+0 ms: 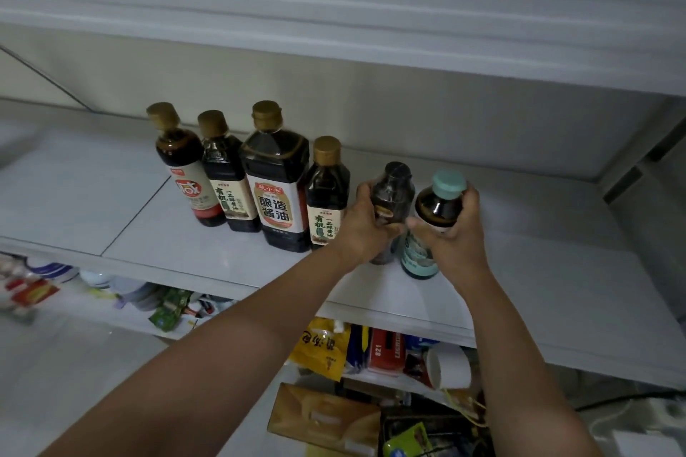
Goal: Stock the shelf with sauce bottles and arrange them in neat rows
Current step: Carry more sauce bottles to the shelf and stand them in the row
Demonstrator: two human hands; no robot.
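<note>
The left hand (365, 224) wraps round a dark-capped bottle (395, 189). The right hand (454, 234), just beside it, grips a teal-capped bottle (440, 210). Both seem to stand on the shelf (557, 271). Left of the left hand, four gold-capped bottles (276, 178) form a row. This looks like the placing step; next, nudge both into line and let go.
</note>
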